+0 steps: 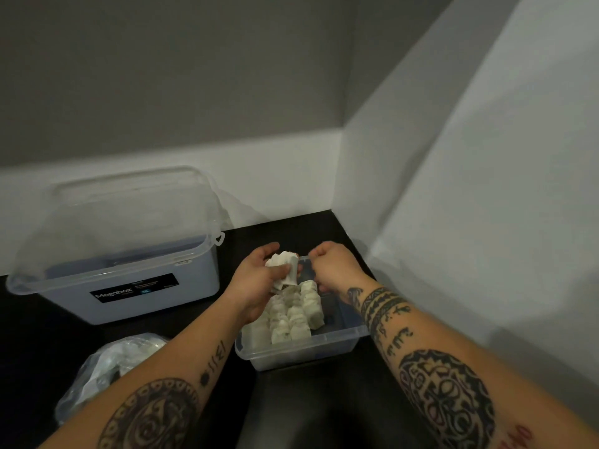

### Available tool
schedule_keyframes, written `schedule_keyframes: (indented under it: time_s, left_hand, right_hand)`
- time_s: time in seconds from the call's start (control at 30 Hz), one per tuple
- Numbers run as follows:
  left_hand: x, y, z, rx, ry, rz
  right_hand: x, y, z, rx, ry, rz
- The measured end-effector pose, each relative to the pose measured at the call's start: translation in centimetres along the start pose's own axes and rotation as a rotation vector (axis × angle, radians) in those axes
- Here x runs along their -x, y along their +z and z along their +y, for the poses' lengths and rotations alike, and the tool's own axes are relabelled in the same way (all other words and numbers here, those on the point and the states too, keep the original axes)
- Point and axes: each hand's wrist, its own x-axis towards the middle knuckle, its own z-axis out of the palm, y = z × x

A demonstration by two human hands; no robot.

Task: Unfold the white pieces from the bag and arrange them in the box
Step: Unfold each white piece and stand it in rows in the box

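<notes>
L hand (259, 281) grips a small crumpled white piece (285, 265), thumb across its near face, other fingers curled behind. It's held just above the far-left part of the small clear plastic box (291, 361), prob. so it can be opened out right over where it'll go, w/ no carry needed. R hand (337, 267) is just right of the piece, fingers curled in tight. Can't tell whether it's pinching the piece's right edge or holding nothing, since the fingertips face away from the cam. Its spot at the piece's free edge would suit a two-handed pull-apart.

The box sits on the black tabletop (48, 335), centre-right, btwn the two forearms. Inside are rows of white pieces (291, 319), packed side by side along the left and near walls, and a strip of floor on the right is bare. The held piece hangs over the far end of the rows, so the next slot is likely there.

Near-left lies a clear plastic bag (107, 367) w/ more white stuff in it, just left of the L forearm, handy for the next pick. Far-left stands a large pale storage tub (129, 286) w/ clear lid and black label, apart from the small box.
</notes>
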Motion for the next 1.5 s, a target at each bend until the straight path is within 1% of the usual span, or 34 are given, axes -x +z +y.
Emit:
schedule_keyframes:
  time_s: [0.07,0.17,0.27,0.37,0.53,0.6,0.67,0.8,0.87,0.93,1.0,1.13,1.2,1.37,1.5]
  left_hand:
    - [0.2,0.4,-0.3,-0.086,0.032,0.054]
    - [0.6,1.0,-0.5,-0.106,0.054,0.068]
    - [1.0,1.6,-0.4,-0.151,0.112,0.071]
    - [1.4,2.1,-0.2,-0.191,0.155,0.056]
    - [1.7,2.0,-0.4,-0.309,0.152,0.075]
    - [1.7,1.9,-0.5,-0.342,0.150,0.082]
    - [1.6,1.9,-0.6,-0.366,0.153,0.090]
    - [1.5,1.8,-0.5,-0.397,0.152,0.087]
    - [1.3,1.5,-0.4,-0.414,0.163,0.116]
    - [0.9,1.0,-0.4,-0.416,0.174,0.181]
    - [0.6,0.5,-0.3,-0.413,0.180,0.221]
    - [0.5,0.1,-0.3,-0.416,0.181,0.216]
    - [0.5,-0.1,-0.5,-0.430,0.189,0.206]
    - [0.5,-0.2,-0.6,-0.444,0.192,0.199]
    - [0.7,-0.3,-0.5,-0.429,0.183,0.178]
  right_hand:
    - [0.5,-0.4,-0.2,-0.150,-0.048,-0.017]
    - [1.2,-0.7,-0.1,-0.242,-0.082,-0.104]
    - [1.4,-1.0,0.3,-0.241,-0.120,-0.114]
    - [1.3,-1.5,0.4,-0.157,-0.242,-0.039]
    - [1.0,-2.4,0.7,-0.033,-0.372,-0.045]
    - [0.8,-2.4,0.9,-0.058,-0.380,-0.036]
    - [0.8,-2.3,1.1,-0.097,-0.359,-0.039]
    - [0.9,-2.1,1.4,-0.074,-0.332,-0.036]
    - [0.9,-2.0,1.5,-0.067,-0.307,-0.034]
    - [1.0,-1.8,1.6,0.025,-0.270,-0.062]
    - [1.1,-1.3,2.1,0.186,-0.229,-0.084]
    - [0.9,0.1,2.9,0.505,-0.118,-0.116]
    - [0.6,1.1,3.4,0.624,-0.080,-0.128]
    - [-0.4,3.0,4.7,0.666,0.032,-0.090]
    - [-0.8,3.6,5.1,0.688,0.085,-0.112]
